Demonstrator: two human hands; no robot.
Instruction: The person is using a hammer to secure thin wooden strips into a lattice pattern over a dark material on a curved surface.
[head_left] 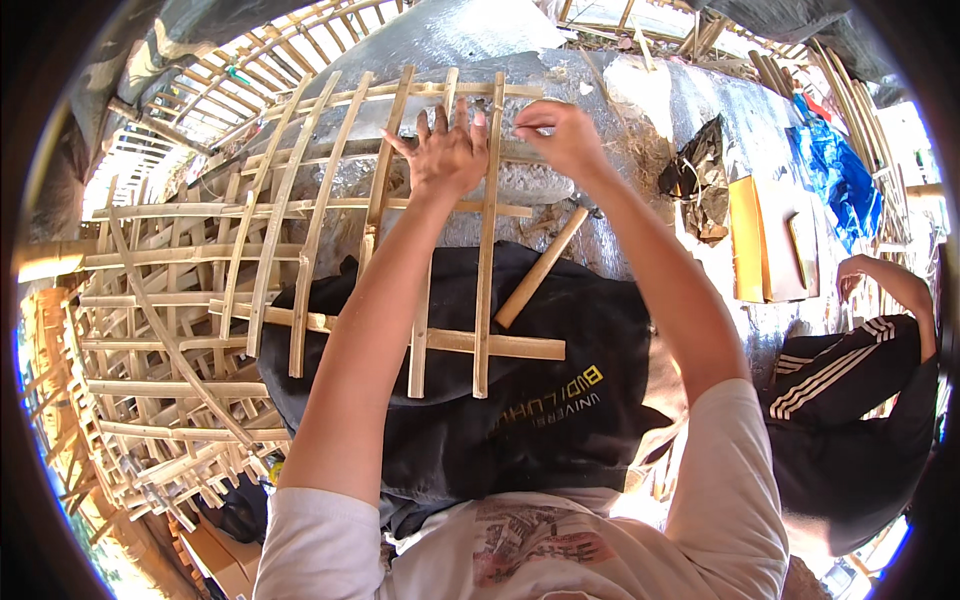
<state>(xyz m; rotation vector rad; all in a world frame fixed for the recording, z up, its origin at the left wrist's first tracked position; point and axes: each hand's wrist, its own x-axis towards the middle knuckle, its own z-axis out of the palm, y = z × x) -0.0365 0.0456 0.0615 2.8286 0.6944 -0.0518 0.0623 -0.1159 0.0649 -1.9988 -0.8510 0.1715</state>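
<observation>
Bamboo frame: a lattice of split bamboo slats (487, 250), upright strips crossed by horizontal ones, lies over the person's lap and leans away toward a grey, foil-like sheet (640, 110) at the far side.
Left hand: the left hand (445, 150) is open, fingers spread and pointing away, its palm pressed flat on the upper part of the lattice, just left of a long upright slat.
Right hand: the right hand (560, 135) is closed in a pinch at the top of that same upright slat, near where it meets a cross strip; what the fingertips hold is too small to tell.
Hammer: a wooden handle (540, 268) lies slanted beneath the right forearm, its head hidden near the wrist, resting at the edge of a black cloth.
Black cloth: a dark garment (560, 400) covers the lap under the lower half of the lattice.
Left side: a large stack of finished bamboo frames (160, 350) stands close beside the person.
Right side: another person in a black jacket with white stripes (850, 400) sits nearby, one arm raised; a yellow board (765, 240) and blue plastic sheet (840, 170) lie beyond.
</observation>
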